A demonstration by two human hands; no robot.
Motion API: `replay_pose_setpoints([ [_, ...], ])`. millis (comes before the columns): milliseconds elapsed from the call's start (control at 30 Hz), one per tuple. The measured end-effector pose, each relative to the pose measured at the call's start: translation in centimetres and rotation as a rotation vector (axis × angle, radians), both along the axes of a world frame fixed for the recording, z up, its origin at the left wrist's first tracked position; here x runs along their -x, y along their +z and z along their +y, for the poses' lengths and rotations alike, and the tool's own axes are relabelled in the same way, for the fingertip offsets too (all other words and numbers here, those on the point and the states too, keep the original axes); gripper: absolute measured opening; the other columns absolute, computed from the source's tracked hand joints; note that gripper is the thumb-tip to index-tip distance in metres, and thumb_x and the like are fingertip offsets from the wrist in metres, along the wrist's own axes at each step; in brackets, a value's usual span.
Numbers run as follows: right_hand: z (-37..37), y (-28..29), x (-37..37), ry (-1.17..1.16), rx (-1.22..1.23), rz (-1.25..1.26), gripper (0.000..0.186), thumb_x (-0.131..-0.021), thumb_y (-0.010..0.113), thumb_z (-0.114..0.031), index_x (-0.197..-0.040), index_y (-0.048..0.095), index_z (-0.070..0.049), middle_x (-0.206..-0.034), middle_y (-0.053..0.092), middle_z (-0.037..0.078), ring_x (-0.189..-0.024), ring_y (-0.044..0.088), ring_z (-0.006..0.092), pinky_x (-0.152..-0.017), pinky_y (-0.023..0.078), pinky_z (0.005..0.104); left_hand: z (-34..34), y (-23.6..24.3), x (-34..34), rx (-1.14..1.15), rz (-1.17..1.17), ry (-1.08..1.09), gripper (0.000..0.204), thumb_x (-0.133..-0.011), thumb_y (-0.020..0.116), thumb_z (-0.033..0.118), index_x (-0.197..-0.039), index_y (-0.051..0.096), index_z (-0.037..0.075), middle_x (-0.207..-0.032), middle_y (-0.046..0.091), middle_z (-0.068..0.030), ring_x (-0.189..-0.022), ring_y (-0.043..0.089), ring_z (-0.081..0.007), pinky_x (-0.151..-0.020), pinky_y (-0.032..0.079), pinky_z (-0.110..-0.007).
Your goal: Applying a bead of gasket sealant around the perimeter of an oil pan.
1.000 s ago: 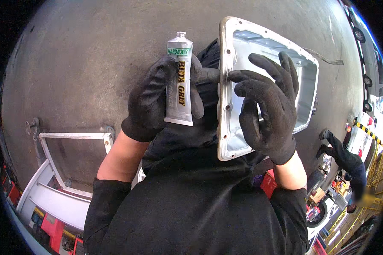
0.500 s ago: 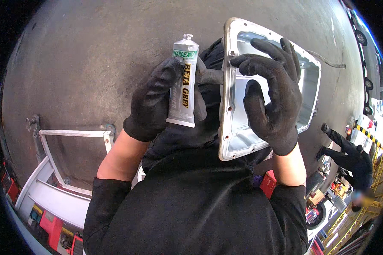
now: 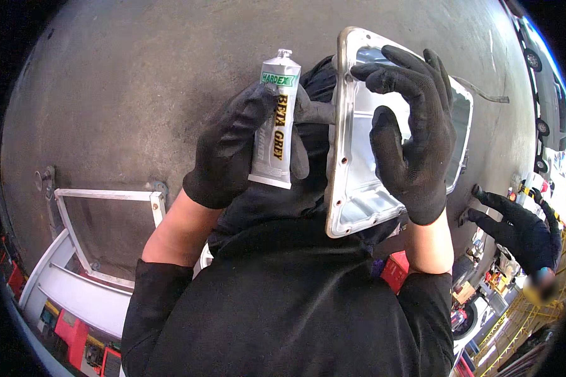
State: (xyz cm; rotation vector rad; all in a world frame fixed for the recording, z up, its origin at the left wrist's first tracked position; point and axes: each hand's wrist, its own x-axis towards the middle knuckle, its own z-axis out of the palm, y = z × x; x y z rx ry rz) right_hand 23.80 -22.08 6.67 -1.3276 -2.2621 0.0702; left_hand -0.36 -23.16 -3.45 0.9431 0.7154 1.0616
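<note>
My left hand (image 3: 226,141), in a black glove, is closed on a silver sealant tube (image 3: 274,135) with a green band, held upright with its nozzle end up. One finger of that hand reaches past the tube to the near-left rim of a metal oil pan (image 3: 361,166). The pan is tilted, its hollow side facing me, with bolt holes along its flange. Over the pan's hollow is my right hand (image 3: 415,135), also black-gloved. Its thumb and fingers are curved but apart, and nothing shows between them. What bears the pan's weight is hidden.
A white metal frame (image 3: 107,195) on casters stands on the concrete floor at left, by a white panel (image 3: 85,298). A hose-like strip (image 3: 484,94) lies beyond the pan. At right, another person (image 3: 516,226) in dark clothes is near cluttered equipment. Parked vehicles (image 3: 550,94) line the far right.
My right hand has moved slightly up and right across the pan. The tube and left hand have shifted a little right. The person at right has changed pose.
</note>
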Motion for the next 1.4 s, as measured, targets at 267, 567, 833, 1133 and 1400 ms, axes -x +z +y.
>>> replay_pose_setpoints([
  [267,0.3,1.0,0.9,0.031,-0.025,-0.069,0.039,-0.074,0.056,0.001,-0.110,0.069,-0.005,-0.111,0.075,0.010,-0.129,0.063,0.0348,-0.122,0.031,0.0589,0.1,-0.4,0.5,0.085,-0.316,-0.127,0.037,-0.112,0.053,0.022,-0.141,0.061,0.002,-0.126,0.072,-0.0136,-0.113,0.071,-0.0206,-0.095,0.060,-0.036],
  [567,0.6,1.9,1.0,0.079,-0.061,-0.216,0.036,-0.073,0.058,0.003,-0.104,0.071,-0.008,-0.104,0.076,0.007,-0.125,0.066,0.0343,-0.120,0.033,0.0606,-0.3,-2.4,1.1,-0.456,0.328,0.065,0.035,-0.110,0.052,0.011,-0.143,0.062,0.007,-0.135,0.067,-0.0219,-0.116,0.071,-0.0318,-0.100,0.058,-0.042],
  [833,1.0,2.0,1.3,0.070,-0.057,-0.216,0.033,-0.074,0.058,0.002,-0.103,0.071,-0.008,-0.105,0.076,0.007,-0.124,0.065,0.0352,-0.120,0.034,0.0613,0.2,-1.7,0.9,-0.679,0.389,0.139,0.036,-0.110,0.051,0.009,-0.144,0.060,0.003,-0.135,0.067,-0.0230,-0.117,0.070,-0.0313,-0.102,0.057,-0.041],
  [1133,1.2,2.1,1.0,0.153,-0.106,-0.251,0.033,-0.072,0.059,0.002,-0.101,0.072,-0.007,-0.102,0.076,0.008,-0.123,0.067,0.0353,-0.119,0.033,0.0610,-0.2,-1.8,1.2,-0.454,0.343,0.039,0.043,-0.104,0.059,0.006,-0.146,0.058,0.004,-0.138,0.066,-0.0237,-0.122,0.068,-0.0341,-0.104,0.056,-0.044],
  [1400,1.5,1.9,0.7,0.126,-0.122,-0.172,0.029,-0.076,0.058,0.003,-0.099,0.073,-0.006,-0.101,0.076,0.009,-0.121,0.068,0.0353,-0.119,0.034,0.0594,-0.1,-2.3,1.0,-0.582,0.428,0.098,0.041,-0.104,0.059,0.007,-0.145,0.059,0.003,-0.139,0.065,-0.0235,-0.124,0.067,-0.0339,-0.106,0.055,-0.044],
])
